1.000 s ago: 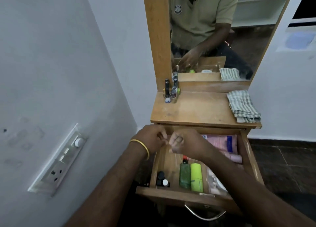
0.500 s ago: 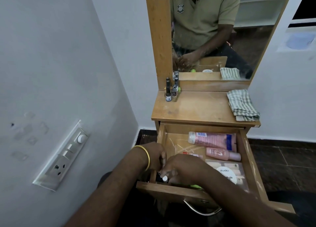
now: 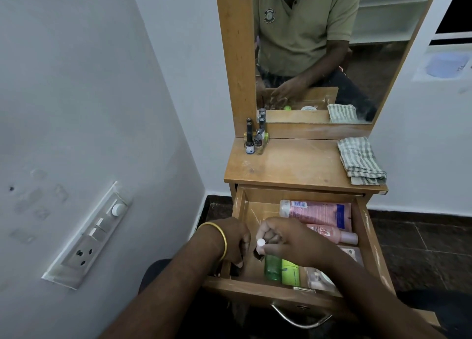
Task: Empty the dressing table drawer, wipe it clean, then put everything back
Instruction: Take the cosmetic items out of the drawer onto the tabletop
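Head view: right hand pinches a white-capped bottle; left hand closes on a dark bottle below it. Lift both straight up, clear of the drawer wall.

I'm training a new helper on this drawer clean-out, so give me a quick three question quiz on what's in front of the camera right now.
1. True or false: the checked cloth lies inside the drawer.
2. Which hand grips a small white-capped bottle: A left, B right?
3. Fill in: nail polish bottles stand on the tabletop beside the ____.

Key: 1 false, it lies on the tabletop. 2 B, the right hand. 3 mirror.
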`<state>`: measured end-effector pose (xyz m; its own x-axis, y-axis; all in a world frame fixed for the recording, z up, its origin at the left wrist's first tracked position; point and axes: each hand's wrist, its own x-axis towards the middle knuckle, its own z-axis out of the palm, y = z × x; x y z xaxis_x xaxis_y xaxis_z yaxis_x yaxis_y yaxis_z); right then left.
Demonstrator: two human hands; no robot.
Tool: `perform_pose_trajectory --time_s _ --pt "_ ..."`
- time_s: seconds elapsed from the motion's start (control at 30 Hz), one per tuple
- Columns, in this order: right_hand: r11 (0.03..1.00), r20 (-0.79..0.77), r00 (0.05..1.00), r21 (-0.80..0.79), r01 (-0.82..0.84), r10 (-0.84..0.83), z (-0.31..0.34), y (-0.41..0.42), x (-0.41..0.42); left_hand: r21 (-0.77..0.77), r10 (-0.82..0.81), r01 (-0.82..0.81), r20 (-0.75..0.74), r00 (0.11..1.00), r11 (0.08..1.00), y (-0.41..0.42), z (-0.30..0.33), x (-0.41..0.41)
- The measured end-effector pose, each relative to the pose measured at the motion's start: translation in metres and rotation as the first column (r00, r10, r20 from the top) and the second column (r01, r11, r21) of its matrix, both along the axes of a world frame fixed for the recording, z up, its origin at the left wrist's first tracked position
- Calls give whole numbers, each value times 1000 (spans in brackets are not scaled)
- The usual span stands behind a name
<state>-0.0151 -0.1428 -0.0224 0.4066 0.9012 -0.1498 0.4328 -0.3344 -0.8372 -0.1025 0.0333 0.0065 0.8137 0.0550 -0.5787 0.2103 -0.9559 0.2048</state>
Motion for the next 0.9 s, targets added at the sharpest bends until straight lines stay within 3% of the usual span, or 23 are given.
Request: perform_pose_trajectory --time_s 0.27,0.47,0.63,0.77,0.9 --pt "999 -49 998 40 31 -29 -2 -2 5 45 -5 4 17 1000 999 -2 -2 -3" --pt "996 -44 997 51 71 -69 -5 -1 6 217 -101 84 69 993 973 -8 -8 -3" --pt "988 -37 990 75 136 -133 -5 -2 12 194 -118 107 46 992 975 -5 -10 4" --pt "965 -23 977 156 211 -210 3 1 19 63 -98 80 364 926 995 8 0 9" --pt "888 18 929 300 349 -370 20 11 31 -328 307 -107 649 697 938 29 25 29"
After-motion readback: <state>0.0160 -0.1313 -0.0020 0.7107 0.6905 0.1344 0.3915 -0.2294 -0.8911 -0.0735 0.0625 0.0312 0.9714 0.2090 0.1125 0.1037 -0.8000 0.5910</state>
